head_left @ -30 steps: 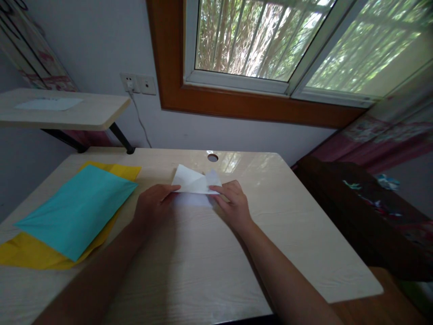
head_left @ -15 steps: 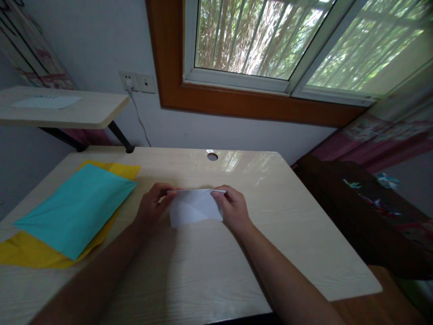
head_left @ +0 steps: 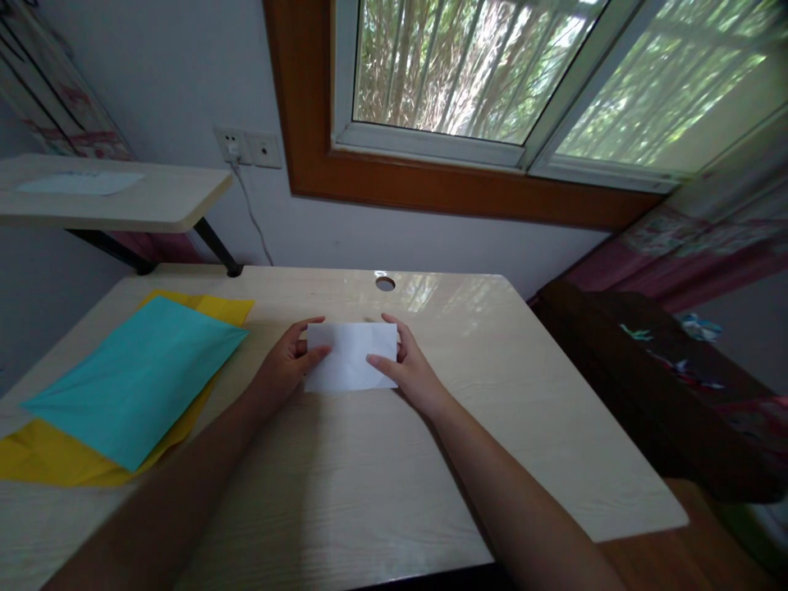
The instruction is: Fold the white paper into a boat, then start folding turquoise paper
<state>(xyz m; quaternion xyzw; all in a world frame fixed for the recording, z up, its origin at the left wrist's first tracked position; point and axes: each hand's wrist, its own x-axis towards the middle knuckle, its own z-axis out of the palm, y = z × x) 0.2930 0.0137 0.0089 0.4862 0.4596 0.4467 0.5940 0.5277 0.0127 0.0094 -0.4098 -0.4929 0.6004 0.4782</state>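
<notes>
Left grip [head_left: 287, 363] and right grip [head_left: 419, 373] both pinched tight on a flat, rectangular white paper [head_left: 350, 365], wood-grained counter [head_left: 382, 492] beneath them, creased teal sheet [head_left: 139, 369] overlapping yellow sheet [head_left: 37, 455] to their left

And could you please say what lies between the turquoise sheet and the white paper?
The head view shows part of the yellow sheet, pale desktop, then the left hand holding the paper.

around my hands [head_left: 284, 365] it's dim. daylight comes through the window [head_left: 492, 82] at one o'clock, partly blown out; glare streaks the desk [head_left: 523, 394] toward two, soft shadow spreads toward seven, and the curtain [head_left: 707, 238] near three looks blurred.
</notes>
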